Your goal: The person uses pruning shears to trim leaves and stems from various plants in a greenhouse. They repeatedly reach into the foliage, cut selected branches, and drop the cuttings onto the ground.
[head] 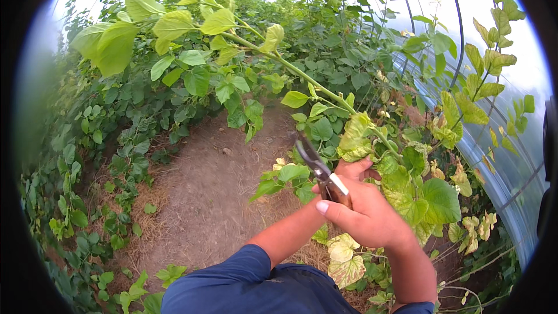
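My right hand [370, 213] grips a pair of pruning shears [324, 172] with brown handles; the dark blades point up and to the left, over the soil. Behind it, my left hand [355, 168] reaches in among the leaves beneath a long green leafy stem [305, 77]. Its fingertips touch a crinkled yellow-green leaf [355, 139]; my right hand and the leaves partly hide what it holds. From the foliage at the right, the stem slants up to the left and ends in large pale leaves [115, 43].
A bare soil path [209, 183] with dry straw runs between dense rows of green plants [144, 126]. Clear plastic sheeting [501, 161] with dark curved hoops [460, 30] forms the tunnel's right wall. Yellowed, browning leaves [346, 261] hang close to my right forearm.
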The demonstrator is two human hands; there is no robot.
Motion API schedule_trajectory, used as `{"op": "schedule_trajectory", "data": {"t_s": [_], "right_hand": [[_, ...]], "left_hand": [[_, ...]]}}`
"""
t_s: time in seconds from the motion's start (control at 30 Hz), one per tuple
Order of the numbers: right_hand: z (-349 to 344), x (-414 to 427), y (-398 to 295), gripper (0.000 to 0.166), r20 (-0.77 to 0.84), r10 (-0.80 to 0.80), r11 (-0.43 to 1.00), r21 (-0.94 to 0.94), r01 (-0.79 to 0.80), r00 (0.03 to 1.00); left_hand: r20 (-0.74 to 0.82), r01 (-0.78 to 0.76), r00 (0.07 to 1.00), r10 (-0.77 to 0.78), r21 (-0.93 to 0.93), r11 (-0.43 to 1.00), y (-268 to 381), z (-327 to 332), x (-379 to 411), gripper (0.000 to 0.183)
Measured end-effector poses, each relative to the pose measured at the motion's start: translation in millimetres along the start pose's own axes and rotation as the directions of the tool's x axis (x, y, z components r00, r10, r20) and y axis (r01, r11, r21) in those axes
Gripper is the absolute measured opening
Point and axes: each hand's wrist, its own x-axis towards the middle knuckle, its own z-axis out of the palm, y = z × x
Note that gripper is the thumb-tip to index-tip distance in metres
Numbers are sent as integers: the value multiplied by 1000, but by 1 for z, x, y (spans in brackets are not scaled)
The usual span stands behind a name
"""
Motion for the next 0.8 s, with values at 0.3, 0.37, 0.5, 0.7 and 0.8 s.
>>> {"op": "schedule_trajectory", "data": {"t_s": [0.3, 0.37, 0.5, 0.7, 0.8], "right_hand": [[3, 33, -32, 48, 105, -4, 802, 594, -60, 994], [4, 39, -40, 54, 119, -67, 785, 619, -21, 991], [13, 50, -51, 55, 134, -157, 697, 717, 13, 979], [28, 66, -45, 54, 79, -193, 520, 853, 33, 978], [34, 70, -39, 49, 60, -175, 450, 893, 25, 983]], "left_hand": [[4, 14, 1000, -14, 52, 999, 3, -6, -7, 35], [14, 20, 1000, -21, 53, 998, 0, -3, -7, 34], [24, 22, 999, -23, 62, 998, -2, 0, -7, 34], [19, 11, 1000, -12, 73, 997, 0, -8, -10, 33], [20, 2, 1000, -3, 70, 998, -2, -9, -9, 33]]}}
